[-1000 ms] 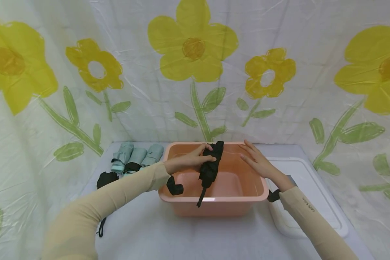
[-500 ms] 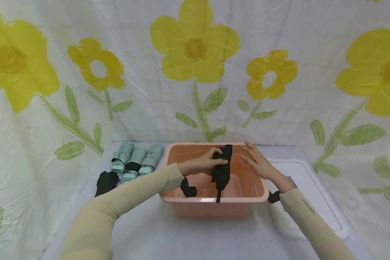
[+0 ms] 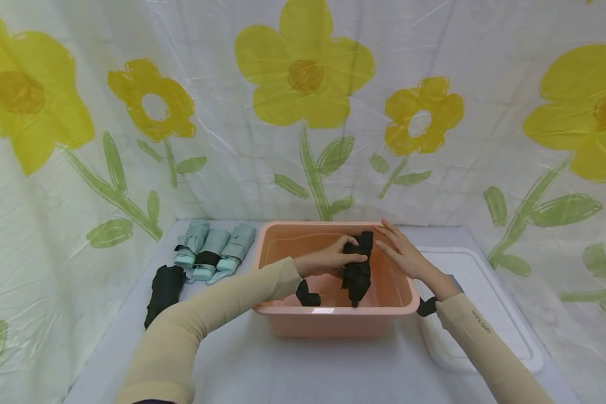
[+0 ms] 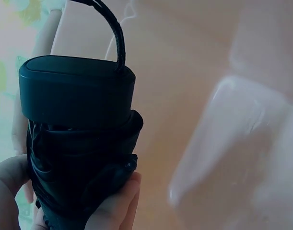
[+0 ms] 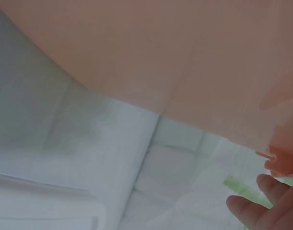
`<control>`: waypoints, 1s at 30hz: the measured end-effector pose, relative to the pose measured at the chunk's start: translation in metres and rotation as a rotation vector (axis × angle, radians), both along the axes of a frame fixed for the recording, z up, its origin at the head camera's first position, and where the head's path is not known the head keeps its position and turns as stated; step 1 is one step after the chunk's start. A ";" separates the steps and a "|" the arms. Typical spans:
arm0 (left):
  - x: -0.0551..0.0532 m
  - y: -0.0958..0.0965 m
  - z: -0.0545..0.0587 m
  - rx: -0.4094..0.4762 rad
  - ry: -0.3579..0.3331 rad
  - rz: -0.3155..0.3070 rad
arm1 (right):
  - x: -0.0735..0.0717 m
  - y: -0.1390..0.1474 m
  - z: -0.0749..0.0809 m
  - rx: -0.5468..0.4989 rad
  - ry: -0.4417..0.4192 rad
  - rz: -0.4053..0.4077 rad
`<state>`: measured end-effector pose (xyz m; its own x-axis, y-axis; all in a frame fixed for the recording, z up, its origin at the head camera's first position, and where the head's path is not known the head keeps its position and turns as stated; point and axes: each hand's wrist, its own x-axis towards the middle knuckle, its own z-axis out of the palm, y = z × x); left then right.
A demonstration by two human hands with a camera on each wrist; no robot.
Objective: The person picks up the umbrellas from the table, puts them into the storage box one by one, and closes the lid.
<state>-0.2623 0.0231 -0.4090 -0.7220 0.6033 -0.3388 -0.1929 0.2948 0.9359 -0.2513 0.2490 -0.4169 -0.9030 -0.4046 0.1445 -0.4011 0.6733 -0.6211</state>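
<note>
My left hand (image 3: 330, 258) grips a folded black umbrella (image 3: 358, 275) by its cloth, inside the mouth of the pink tub (image 3: 333, 324) and near its right side. In the left wrist view, the umbrella's flat-ended handle (image 4: 76, 91) faces the camera, with a cord loop (image 4: 118, 40) hanging from it. Thumb and fingers (image 4: 115, 206) wrap the cloth below the handle. My right hand (image 3: 406, 255) rests at the tub's back right rim with its fingers stretched out. The right wrist view shows its fingertips (image 5: 244, 206) beside the tub's outer wall (image 5: 151, 52).
Three pale blue folded umbrellas (image 3: 214, 247) lie side by side left of the tub. Nearer, another black folded umbrella (image 3: 164, 292) lies partly behind my left sleeve. A white lid (image 3: 485, 314) lies on the table to the right, under my right forearm. A flowered curtain (image 3: 222, 168) hangs behind.
My left hand has carried the black umbrella rightward and lower into the tub. More of the black umbrella on the table now shows. My right hand has stayed at the rim.
</note>
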 end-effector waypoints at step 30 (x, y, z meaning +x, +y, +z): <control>0.002 0.039 -0.044 0.025 0.001 0.048 | -0.001 0.001 -0.002 -0.022 0.016 0.008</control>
<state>-0.2601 0.0620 -0.4528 -0.7509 0.5760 -0.3230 -0.2049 0.2617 0.9431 -0.2522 0.2498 -0.4192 -0.8972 -0.4084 0.1681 -0.4167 0.6565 -0.6288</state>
